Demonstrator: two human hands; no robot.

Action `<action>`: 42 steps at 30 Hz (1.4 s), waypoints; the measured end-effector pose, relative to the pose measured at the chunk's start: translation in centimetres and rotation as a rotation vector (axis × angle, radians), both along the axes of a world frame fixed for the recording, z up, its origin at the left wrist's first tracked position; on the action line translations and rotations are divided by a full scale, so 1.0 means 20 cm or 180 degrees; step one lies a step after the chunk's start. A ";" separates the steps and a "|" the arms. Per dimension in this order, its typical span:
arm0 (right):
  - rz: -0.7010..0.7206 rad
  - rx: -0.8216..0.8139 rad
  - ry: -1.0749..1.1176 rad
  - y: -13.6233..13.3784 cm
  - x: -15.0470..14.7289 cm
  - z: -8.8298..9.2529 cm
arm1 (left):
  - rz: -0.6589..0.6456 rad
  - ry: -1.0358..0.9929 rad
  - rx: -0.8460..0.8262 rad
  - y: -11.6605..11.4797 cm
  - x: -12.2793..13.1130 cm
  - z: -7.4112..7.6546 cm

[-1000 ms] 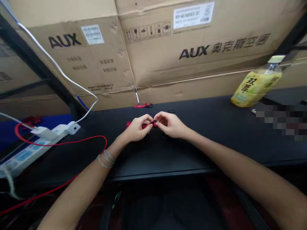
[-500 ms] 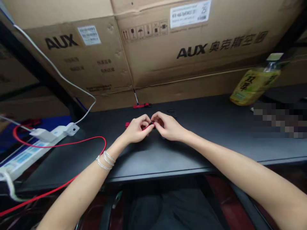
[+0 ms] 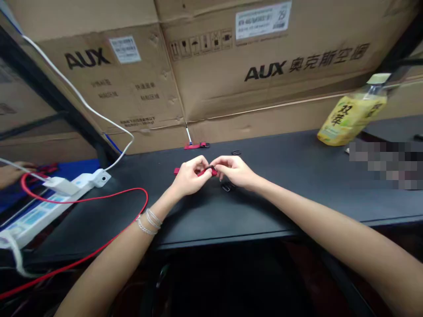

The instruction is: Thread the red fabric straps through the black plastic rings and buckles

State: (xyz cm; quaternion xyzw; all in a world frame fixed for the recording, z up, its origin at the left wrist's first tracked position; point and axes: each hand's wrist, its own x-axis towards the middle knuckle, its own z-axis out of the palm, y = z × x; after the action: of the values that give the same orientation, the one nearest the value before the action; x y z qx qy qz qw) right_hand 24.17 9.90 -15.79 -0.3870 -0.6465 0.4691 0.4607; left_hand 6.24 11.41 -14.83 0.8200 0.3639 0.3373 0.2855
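Observation:
In the head view, my left hand (image 3: 190,179) pinches a short red strap (image 3: 214,173), whose other end shows left of the hand. A small black buckle (image 3: 209,167) sits at the strap's end between my fingertips. My right hand (image 3: 235,171) is closed at that same end, its thumb and fingers on the buckle and strap; its fingers partly hide the contact. Loose black buckles (image 3: 228,186) lie just below my right hand, and another black buckle (image 3: 236,152) lies behind it. Another red strap (image 3: 194,146) with a black buckle rests at the back of the black table (image 3: 264,211).
Large cardboard boxes (image 3: 211,101) stand behind the table. A yellow-labelled bottle (image 3: 352,116) is at the right, near a blurred-out patch. At left lie a white power strip (image 3: 79,182), a red cable (image 3: 109,196) and another person's hand (image 3: 15,175).
My right hand has shifted slightly right, and more of the red strap's end shows between the hands. The loose buckles are more visible. Another person's hand has appeared at the left edge.

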 end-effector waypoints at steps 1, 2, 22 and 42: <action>0.0045 -0.0147 0.0110 0.00 0.00 0.01 | -0.0037 -0.0024 -0.0027 0.00 0.00 0.00; 0.0100 -0.0263 0.0204 0.00 0.01 0.01 | -0.0091 -0.0049 -0.0068 0.00 0.00 0.00; 0.0435 0.0168 -0.0411 0.00 0.06 0.05 | -0.0587 -0.0133 -0.0407 -0.02 -0.02 0.05; 0.0268 0.0237 -0.0282 0.00 0.04 0.07 | 0.0148 0.0212 0.1300 -0.09 0.02 0.04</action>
State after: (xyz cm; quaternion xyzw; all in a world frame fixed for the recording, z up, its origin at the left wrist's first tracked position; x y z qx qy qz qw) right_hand 24.97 9.82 -14.36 -0.3625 -0.6989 0.4461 0.4256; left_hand 6.68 9.56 -14.08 0.8629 0.3161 0.3832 0.0933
